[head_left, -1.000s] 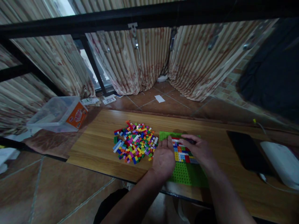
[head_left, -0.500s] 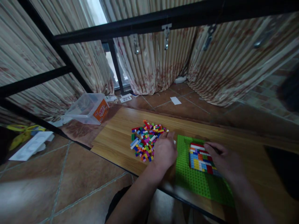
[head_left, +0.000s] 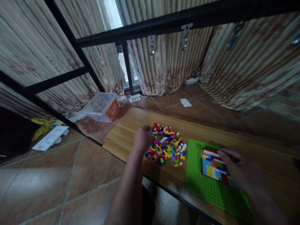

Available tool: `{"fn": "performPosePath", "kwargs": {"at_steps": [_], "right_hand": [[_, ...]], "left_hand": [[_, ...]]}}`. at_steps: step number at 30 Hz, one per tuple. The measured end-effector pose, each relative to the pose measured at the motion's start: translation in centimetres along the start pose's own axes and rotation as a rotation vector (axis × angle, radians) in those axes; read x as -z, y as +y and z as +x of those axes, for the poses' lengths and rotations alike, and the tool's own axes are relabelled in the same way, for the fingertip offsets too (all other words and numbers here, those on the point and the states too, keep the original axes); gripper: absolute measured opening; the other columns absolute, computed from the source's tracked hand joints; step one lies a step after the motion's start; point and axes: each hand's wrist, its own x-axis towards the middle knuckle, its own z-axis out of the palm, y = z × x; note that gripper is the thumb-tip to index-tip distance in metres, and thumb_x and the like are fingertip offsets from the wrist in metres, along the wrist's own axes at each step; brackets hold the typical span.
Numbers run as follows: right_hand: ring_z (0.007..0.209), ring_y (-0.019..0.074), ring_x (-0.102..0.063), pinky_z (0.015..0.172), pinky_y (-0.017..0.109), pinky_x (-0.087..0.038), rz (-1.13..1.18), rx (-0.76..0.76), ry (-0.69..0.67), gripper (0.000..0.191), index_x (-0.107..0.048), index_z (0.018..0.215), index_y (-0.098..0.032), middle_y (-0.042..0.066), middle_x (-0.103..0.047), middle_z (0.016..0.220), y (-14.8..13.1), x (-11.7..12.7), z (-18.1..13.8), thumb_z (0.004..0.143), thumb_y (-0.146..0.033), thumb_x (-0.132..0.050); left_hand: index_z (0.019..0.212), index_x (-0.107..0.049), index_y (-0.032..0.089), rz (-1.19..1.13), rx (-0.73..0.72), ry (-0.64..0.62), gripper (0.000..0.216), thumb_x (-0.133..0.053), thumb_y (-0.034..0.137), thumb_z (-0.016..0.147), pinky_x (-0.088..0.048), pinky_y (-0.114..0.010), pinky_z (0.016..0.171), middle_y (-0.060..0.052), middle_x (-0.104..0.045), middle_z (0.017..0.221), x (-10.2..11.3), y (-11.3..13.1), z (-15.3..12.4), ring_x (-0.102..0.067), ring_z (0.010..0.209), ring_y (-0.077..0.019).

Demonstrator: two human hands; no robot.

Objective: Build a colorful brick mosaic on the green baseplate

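My left hand (head_left: pixel 142 139) is at the left edge of a loose pile of small toy building bricks (head_left: pixel 167 147) in many colours. Its fingers are curled together, and whatever is in them is hidden. On the right, a green studded baseplate (head_left: pixel 195 184) lies on the wooden board. A flat, multicoloured block of joined bricks (head_left: pixel 213 165) sits on it, with white, red, blue and yellow pieces. My right hand (head_left: pixel 241 167) covers the block's right side, fingertips pinched at its upper edge. I cannot make out what is between them.
The bricks and baseplate share a long wooden board (head_left: pixel 124 125). A clear plastic box (head_left: pixel 100 107) with an orange label stands beyond its left end. Black metal bars (head_left: pixel 150 31) cross in front of striped curtains (head_left: pixel 159 68). White foam packaging (head_left: pixel 50 137) lies on the tiled floor.
My left hand has moved from the right side of the brick pile to its left edge, uncovering the pile's right part. The view has swung left; my right hand stays at the block.
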Motion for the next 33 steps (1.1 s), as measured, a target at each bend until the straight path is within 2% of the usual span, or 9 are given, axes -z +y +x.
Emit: {"fn": "performPosePath", "kwargs": {"at_steps": [3,6,16,19,21,24,26,30,33], "right_hand": [[0.079,0.0328,-0.068,0.068,0.045,-0.050,-0.011,-0.004,-0.010,0.045,-0.077,0.090,-0.028,0.010,-0.076,0.092,-0.1,-0.1,0.0,0.078,-0.064,-0.053],[0.081,0.0329,-0.068,0.070,0.045,-0.050,-0.028,-0.029,-0.027,0.046,-0.077,0.093,-0.026,0.011,-0.075,0.094,-0.5,0.1,-0.1,0.079,-0.063,-0.052],[0.082,0.0292,-0.068,0.075,0.042,-0.051,0.067,0.017,0.018,0.040,-0.077,0.088,-0.024,0.010,-0.076,0.091,-1.5,0.1,-0.5,0.078,-0.056,-0.054],[0.081,0.0268,-0.069,0.076,0.039,-0.051,0.136,0.028,0.079,0.036,-0.077,0.086,-0.022,0.009,-0.076,0.088,-1.7,0.3,-0.7,0.078,-0.052,-0.056],[0.084,0.0262,-0.069,0.079,0.039,-0.051,0.194,0.038,0.160,0.036,-0.076,0.086,-0.021,0.009,-0.076,0.090,-2.0,0.7,-0.8,0.081,-0.049,-0.054],[0.087,0.0261,-0.069,0.081,0.039,-0.051,0.346,0.006,0.354,0.036,-0.075,0.086,-0.018,0.010,-0.076,0.093,-2.5,1.4,-0.9,0.083,-0.047,-0.054],[0.086,0.0257,-0.069,0.081,0.038,-0.051,0.452,-0.028,0.438,0.033,-0.074,0.085,-0.017,0.010,-0.076,0.090,-2.8,1.8,-1.1,0.083,-0.045,-0.057],[0.086,0.0238,-0.069,0.083,0.038,-0.051,0.575,0.019,0.417,0.027,-0.074,0.086,-0.019,0.007,-0.076,0.089,-3.3,2.0,-1.4,0.082,-0.042,-0.061],[0.088,0.0219,-0.068,0.083,0.037,-0.051,0.574,0.126,0.303,0.025,-0.074,0.092,-0.021,0.006,-0.075,0.095,-3.5,1.9,-1.7,0.085,-0.041,-0.061]], "left_hand": [[0.091,-0.072,0.016,0.116,0.153,0.008,0.021,-0.060,0.030,0.079,-0.043,-0.027,0.070,-0.010,-0.074,0.086,1.5,-2.1,0.6,-0.066,0.085,-0.0227],[0.091,-0.072,0.016,0.217,0.216,-0.073,0.026,-0.062,0.036,0.078,-0.043,-0.027,0.070,-0.013,-0.074,0.089,2.0,-3.2,0.8,-0.067,0.090,-0.0239],[0.089,-0.072,0.019,0.353,0.206,-0.185,0.022,-0.058,0.033,0.078,-0.042,-0.028,0.066,-0.012,-0.075,0.092,1.6,-3.3,1.5,-0.068,0.091,-0.0252],[0.086,-0.071,0.017,0.335,0.187,-0.164,0.022,-0.058,0.033,0.078,-0.041,-0.028,0.062,-0.012,-0.075,0.089,2.2,-3.4,1.6,-0.068,0.087,-0.0258],[0.087,-0.070,0.017,0.315,0.173,-0.083,0.023,-0.056,0.034,0.079,-0.042,-0.029,0.061,-0.012,-0.075,0.089,2.7,-2.9,1.6,-0.068,0.086,-0.0264],[0.092,-0.068,0.016,0.149,0.083,0.059,0.025,-0.054,0.034,0.082,-0.045,-0.028,0.063,-0.010,-0.074,0.088,2.7,-1.5,1.4,-0.069,0.082,-0.0243],[0.098,-0.066,0.015,-0.046,-0.033,0.067,0.028,-0.054,0.035,0.084,-0.048,-0.027,0.065,-0.009,-0.074,0.090,1.7,-0.1,0.9,-0.069,0.080,-0.0221],[0.104,-0.064,0.016,-0.312,-0.339,-0.116,0.027,-0.054,0.034,0.087,-0.052,-0.028,0.069,-0.006,-0.073,0.087,-2.5,2.8,-1.2,-0.069,0.076,-0.0194],[0.105,-0.066,0.017,-0.335,-0.552,-0.239,0.022,-0.053,0.021,0.088,-0.053,-0.030,0.082,-0.007,-0.072,0.102,-5.4,5.0,-3.2,-0.068,0.092,-0.0185]]}}
